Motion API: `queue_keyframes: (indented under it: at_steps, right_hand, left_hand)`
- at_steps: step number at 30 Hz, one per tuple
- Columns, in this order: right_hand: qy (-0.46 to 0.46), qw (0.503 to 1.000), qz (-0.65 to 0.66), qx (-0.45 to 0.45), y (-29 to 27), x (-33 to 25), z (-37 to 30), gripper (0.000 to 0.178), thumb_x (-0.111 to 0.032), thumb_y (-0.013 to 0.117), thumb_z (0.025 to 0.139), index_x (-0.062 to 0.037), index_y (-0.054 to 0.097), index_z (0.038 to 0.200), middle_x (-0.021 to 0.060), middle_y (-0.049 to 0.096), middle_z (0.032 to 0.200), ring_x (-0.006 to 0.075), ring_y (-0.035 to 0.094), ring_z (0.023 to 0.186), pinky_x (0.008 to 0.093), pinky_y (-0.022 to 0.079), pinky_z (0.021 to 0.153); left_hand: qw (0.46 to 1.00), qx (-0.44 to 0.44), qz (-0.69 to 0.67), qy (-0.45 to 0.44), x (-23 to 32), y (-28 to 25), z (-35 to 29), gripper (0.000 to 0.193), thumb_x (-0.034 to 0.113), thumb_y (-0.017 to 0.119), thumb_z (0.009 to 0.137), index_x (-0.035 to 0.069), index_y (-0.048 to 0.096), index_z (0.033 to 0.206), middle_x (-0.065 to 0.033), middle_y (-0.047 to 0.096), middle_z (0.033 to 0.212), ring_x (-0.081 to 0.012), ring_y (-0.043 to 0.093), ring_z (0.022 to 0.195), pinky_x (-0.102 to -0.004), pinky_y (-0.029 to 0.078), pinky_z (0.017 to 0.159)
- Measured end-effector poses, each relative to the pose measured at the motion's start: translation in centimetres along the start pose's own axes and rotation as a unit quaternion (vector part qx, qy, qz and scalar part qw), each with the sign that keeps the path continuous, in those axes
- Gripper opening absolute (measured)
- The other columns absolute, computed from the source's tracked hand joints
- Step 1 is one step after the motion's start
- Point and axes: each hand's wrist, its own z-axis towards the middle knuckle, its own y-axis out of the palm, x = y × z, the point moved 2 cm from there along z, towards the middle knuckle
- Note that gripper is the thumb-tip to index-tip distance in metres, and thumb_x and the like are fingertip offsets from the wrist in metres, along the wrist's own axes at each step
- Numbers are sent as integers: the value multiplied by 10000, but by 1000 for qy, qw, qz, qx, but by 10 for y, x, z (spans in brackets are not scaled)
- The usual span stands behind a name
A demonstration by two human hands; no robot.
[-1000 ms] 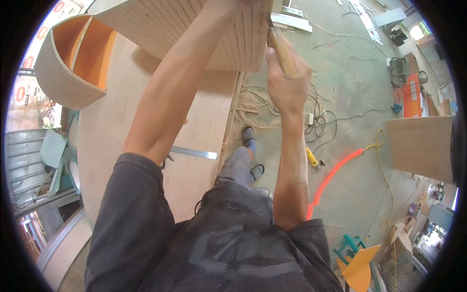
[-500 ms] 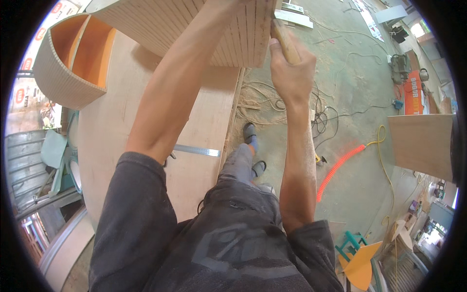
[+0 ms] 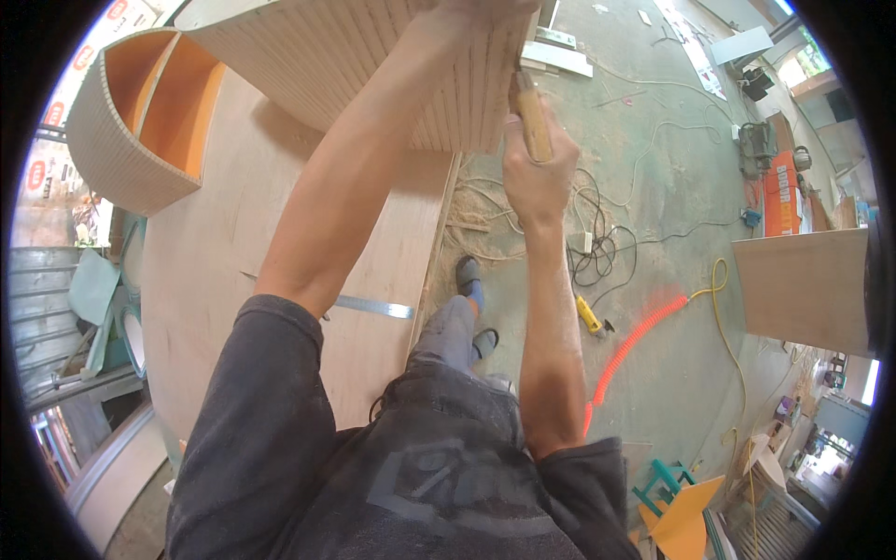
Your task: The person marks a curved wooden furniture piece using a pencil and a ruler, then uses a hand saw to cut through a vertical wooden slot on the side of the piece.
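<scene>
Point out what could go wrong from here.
The wooden-handled hand tool in the right hand could slip at the edge of the grooved wooden panel, marring it or perhaps striking the left hand there.

The tangled black cord on the floor might catch a sandaled foot.

The grooved wooden piece [image 3: 313, 61] is pale tan, ruled with darker, near-parallel lines. The curved box [image 3: 110, 149] shows beige outer walls with fine, close-set ribbing and a vivid orange interior. The tool handle [image 3: 535, 128] is honey-yellow; the table [image 3: 210, 261], light pinkish tan; the ruler [image 3: 375, 306], silver. The shirt [image 3: 429, 425] is charcoal with a lighter grey print, the trousers [image 3: 444, 336] are grey, the sandals [image 3: 468, 273] dark grey and the sock [image 3: 477, 296] blue. The floor [image 3: 672, 201] is grey-green, mottled with pale tan sawdust [image 3: 474, 198]. The coiled hose [image 3: 633, 344] is bright red-orange, the power tool [image 3: 588, 315] yellow and black, the wooden board [image 3: 803, 289] light brown, the stool [image 3: 665, 481] teal and the panel [image 3: 686, 523] beside it amber yellow.
</scene>
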Motion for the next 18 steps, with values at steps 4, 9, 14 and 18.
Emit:
queue_keyframes:
  at_steps: [4, 9, 14, 18]
  right_hand:
    - [61, 995, -72, -44, -23, -34, -72, 435, -73, 635, 962, 5, 607, 1389, 226, 734, 1159, 295, 737, 1047, 388, 561, 906]
    - [16, 989, -138, -55, -72, -40, -119, 442, -50, 629, 963, 49, 595, 1392, 239, 716, 1246, 348, 720, 1143, 385, 559, 959]
    - [92, 995, -29, -34, -10, -13, 1, 421, -101, 633, 970, 79, 605, 1349, 242, 737, 990, 344, 725, 847, 405, 551, 788]
    - [61, 993, -103, -24, -35, -29, -69, 442, -78, 627, 962, 70, 599, 1377, 249, 742, 1101, 315, 757, 946, 381, 567, 845]
  left_hand:
    - [999, 2, 47, -16, -22, -9, -11, 388, 423, 691, 803, 42, 737, 747, -145, 744, 776, -302, 727, 721, -428, 548, 737]
    - [1000, 0, -14, -14, -3, -3, -13, 368, 421, 700, 798, 59, 737, 746, -139, 751, 820, -293, 722, 737, -417, 545, 781]
    - [1000, -24, -4, -9, -4, 3, 1, 380, 419, 699, 806, 44, 735, 755, -153, 756, 849, -293, 728, 773, -422, 541, 798]
    - [999, -39, -2, -29, -7, 7, -9, 386, 415, 694, 811, 36, 732, 752, -151, 753, 834, -291, 728, 760, -424, 539, 789]
